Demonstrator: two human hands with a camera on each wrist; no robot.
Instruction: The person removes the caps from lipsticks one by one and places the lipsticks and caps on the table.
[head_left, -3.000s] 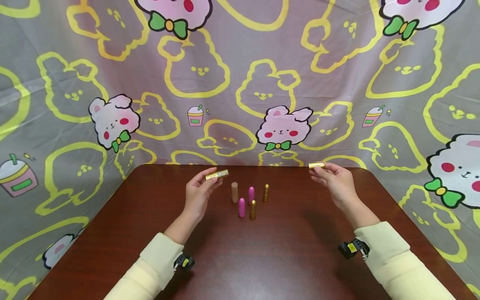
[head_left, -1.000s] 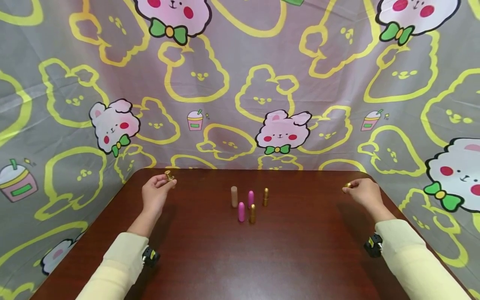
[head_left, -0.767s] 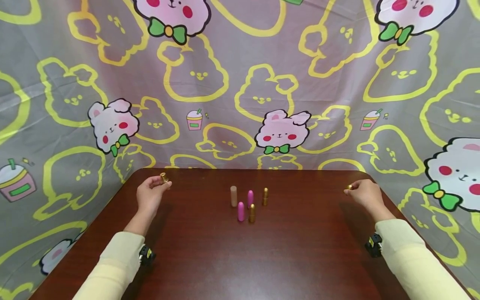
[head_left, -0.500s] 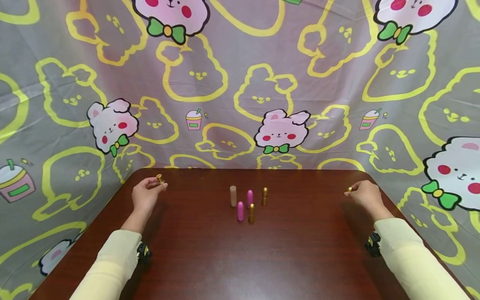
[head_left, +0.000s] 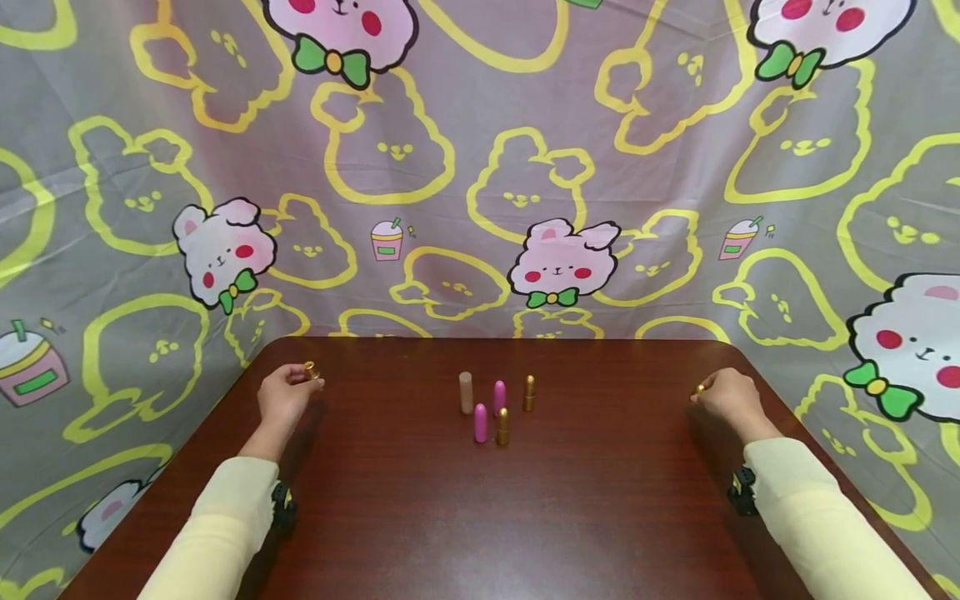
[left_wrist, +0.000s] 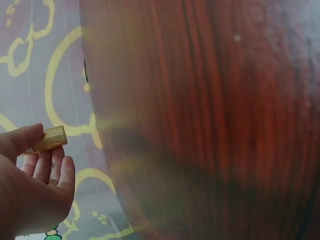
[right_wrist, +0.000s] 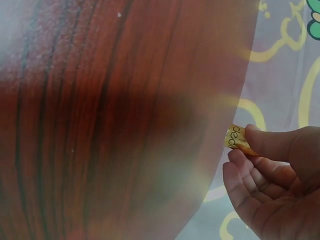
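At the table's far left, my left hand [head_left: 283, 402] pinches a small gold lipstick tube [head_left: 311, 372] between thumb and fingers, its end tilted up. The left wrist view shows that tube [left_wrist: 51, 138] with a square-cut end. Over on the right, my right hand [head_left: 733, 400] pinches another gold lipstick tube [head_left: 699, 389], mostly hidden by the fingers. Dark lettering shows on this tube [right_wrist: 235, 137] in the right wrist view. Between the hands, two pink bullet-shaped tubes [head_left: 481, 423], two gold ones [head_left: 503, 426] and a beige cylinder [head_left: 466, 392] stand upright.
The dark brown wooden table [head_left: 465, 517] has rounded far corners. A grey curtain [head_left: 450, 167] printed with rabbits and yellow outlines hangs close behind it and along both sides. Black wrist cameras [head_left: 283, 504] sit at both cuffs.
Both hands have moved apart, left hand leftward and right hand rightward, each carrying its gold tube. Over the last second both lowered slightly. The standing tubes have stayed put.
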